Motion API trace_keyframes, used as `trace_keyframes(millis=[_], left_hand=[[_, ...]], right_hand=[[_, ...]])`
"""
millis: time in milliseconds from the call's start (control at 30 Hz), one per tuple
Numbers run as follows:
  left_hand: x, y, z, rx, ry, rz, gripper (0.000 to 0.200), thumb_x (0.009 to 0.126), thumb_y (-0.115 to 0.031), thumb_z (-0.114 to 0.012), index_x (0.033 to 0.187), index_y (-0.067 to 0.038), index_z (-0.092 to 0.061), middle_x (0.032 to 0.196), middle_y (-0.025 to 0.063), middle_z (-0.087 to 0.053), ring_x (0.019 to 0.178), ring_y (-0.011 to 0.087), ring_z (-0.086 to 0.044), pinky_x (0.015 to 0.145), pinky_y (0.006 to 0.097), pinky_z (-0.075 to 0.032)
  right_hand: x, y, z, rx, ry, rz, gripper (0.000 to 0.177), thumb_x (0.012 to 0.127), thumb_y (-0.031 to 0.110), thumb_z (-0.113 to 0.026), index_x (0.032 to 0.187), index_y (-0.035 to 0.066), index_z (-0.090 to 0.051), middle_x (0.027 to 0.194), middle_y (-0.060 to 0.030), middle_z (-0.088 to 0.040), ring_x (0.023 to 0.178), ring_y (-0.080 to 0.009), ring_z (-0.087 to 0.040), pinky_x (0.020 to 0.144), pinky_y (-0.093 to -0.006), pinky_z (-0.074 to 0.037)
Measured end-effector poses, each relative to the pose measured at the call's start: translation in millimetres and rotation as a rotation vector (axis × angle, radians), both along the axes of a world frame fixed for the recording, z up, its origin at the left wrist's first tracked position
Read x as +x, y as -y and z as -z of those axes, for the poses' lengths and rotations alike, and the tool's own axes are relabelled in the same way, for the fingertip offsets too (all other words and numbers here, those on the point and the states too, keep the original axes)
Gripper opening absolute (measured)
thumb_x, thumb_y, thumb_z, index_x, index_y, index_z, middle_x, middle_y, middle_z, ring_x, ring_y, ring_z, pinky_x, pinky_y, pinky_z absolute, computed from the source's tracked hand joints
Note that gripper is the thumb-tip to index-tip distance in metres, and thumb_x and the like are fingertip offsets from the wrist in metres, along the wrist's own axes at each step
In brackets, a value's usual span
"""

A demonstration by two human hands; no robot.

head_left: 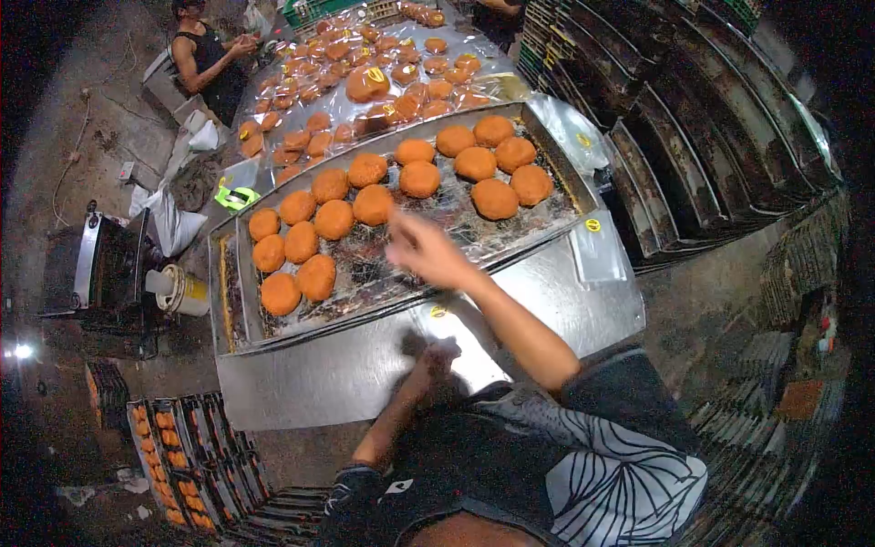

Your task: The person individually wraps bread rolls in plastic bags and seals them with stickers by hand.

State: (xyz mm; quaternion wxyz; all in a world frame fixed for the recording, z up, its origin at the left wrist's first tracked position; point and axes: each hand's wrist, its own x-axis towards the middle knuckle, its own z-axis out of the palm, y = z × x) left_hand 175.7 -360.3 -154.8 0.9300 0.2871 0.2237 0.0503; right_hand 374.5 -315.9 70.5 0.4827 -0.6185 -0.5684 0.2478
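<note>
Round orange-brown buns (334,220) lie in rows in a dark metal tray (383,319) on a shiny metal table (319,392). My right hand (427,252) is over the tray's middle, just below one bun, blurred by motion; whether its fingers hold anything cannot be made out. Below the tray's front edge, my left hand (440,356) is above the table beside a clear plastic bag (456,333) with a yellow label. Its fingers look bunched together, and their grip is too dark to tell.
Many bagged buns (367,84) cover the table's far part. A green-yellow tape dispenser (237,198) sits left of the tray. Clear bags (597,251) lie at the right. Another person (196,55) is at the upper left. Stacked trays (674,164) stand right.
</note>
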Motion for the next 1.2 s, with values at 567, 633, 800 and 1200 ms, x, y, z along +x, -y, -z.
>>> trace_keyframes(millis=[567,633,800,1200], left_hand=[[40,-18,-117,0.543,-0.195,0.243,0.036,0.074,-0.013,-0.063,0.106,0.002,-0.052,0.092,0.0061,-0.058,0.084,0.0144,-0.054,0.074,0.0261,-0.042],[35,-22,-119,0.478,-0.236,0.298,0.027,0.074,-0.012,-0.063,0.097,0.002,-0.057,0.087,0.0051,-0.059,0.080,0.0124,-0.053,0.071,0.0252,-0.042],[30,-27,-134,0.843,-0.017,0.199,0.017,0.072,-0.015,-0.063,0.074,0.002,-0.061,0.065,0.0007,-0.058,0.063,0.0088,-0.051,0.063,0.0225,-0.040],[30,-35,-167,1.165,-0.103,-0.225,0.014,0.069,-0.007,-0.059,0.081,0.000,-0.061,0.068,0.0112,-0.055,0.060,0.0196,-0.054,0.055,0.0283,-0.044]], right_hand=[[-74,153,89,-0.093,-0.785,0.451,0.013,0.084,0.014,-0.046,0.082,0.002,-0.050,0.078,-0.0036,-0.052,0.070,-0.0091,-0.051,0.060,-0.0229,-0.042],[-79,150,86,0.120,-0.519,0.534,0.016,0.083,0.018,-0.049,0.079,0.003,-0.046,0.069,-0.0059,-0.054,0.062,-0.0090,-0.051,0.053,-0.0219,-0.041],[-87,153,73,-0.333,-0.102,0.477,0.020,0.082,0.018,-0.051,0.075,0.002,-0.039,0.054,-0.0143,-0.052,0.048,-0.0260,-0.055,0.044,-0.0333,-0.041],[-84,114,55,-0.180,0.014,0.419,0.012,0.085,0.010,-0.042,0.093,0.001,-0.044,0.055,-0.0162,-0.052,0.047,-0.0299,-0.054,0.043,-0.0353,-0.042]])
